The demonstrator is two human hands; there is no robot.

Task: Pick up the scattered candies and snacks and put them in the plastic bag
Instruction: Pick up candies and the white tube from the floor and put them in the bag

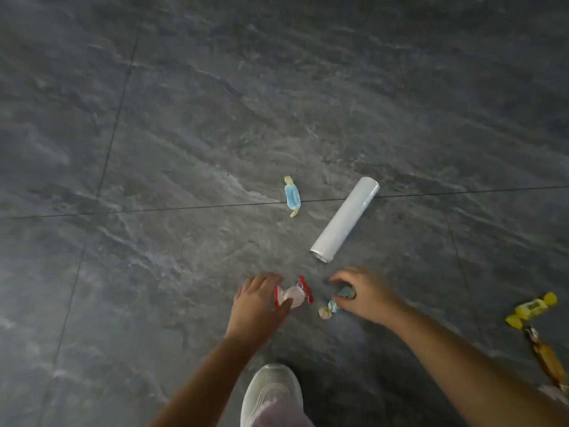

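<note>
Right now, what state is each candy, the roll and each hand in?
Red-ended candy: gripped by left hand.
Blue candy by right hand: on floor, fingers closing on it.
Right hand: curled over that candy.
Far blue candy: lying loose.
Yellow candy: loose.
Brown candy: loose.
White roll: lying flat.

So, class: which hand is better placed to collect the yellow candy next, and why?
Probably the right hand: the yellow candy lies on the floor on its side, while the left hand is farther off, gripping the red-ended snack.
</note>
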